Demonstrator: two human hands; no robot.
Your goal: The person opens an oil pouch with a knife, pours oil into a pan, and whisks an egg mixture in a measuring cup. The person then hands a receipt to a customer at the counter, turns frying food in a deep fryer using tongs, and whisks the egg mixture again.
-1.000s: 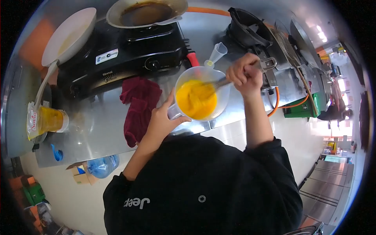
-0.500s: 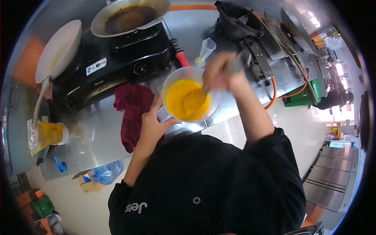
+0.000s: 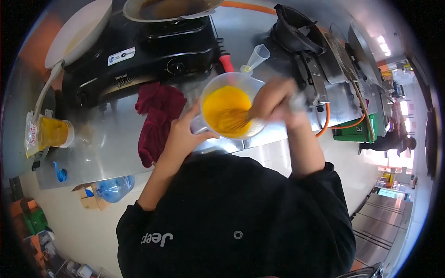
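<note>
A translucent plastic measuring jug [image 3: 256, 84] holds a bright yellow liquid [image 3: 225, 103] that looks like beaten egg. My left hand [image 3: 184, 132] grips the jug's handle at its left side. A whisk [image 3: 237, 119] dips its wires into the liquid, and my right hand [image 3: 274, 101] is closed around its handle, blurred by motion. Just left of my left hand lies a crumpled dark red cloth [image 3: 157, 118]. Behind the jug are a red-handled utensil [image 3: 226, 62] and a small clear measuring cup [image 3: 257, 56].
A black Rinnai gas stove [image 3: 143, 69] carries a pan [image 3: 171, 10] and a white wok [image 3: 79, 34]. An oil pouch [image 3: 48, 132] stands left, near a blue cap [image 3: 60, 173]. At right sit a black burner [image 3: 296, 32] and an orange hose [image 3: 326, 120]. A person [image 3: 394, 142] is far right.
The whisk has moved within the yellow liquid, and its wires now show more clearly. The view has shifted, so the stove and pans appear higher. My left hand keeps its grip on the jug.
</note>
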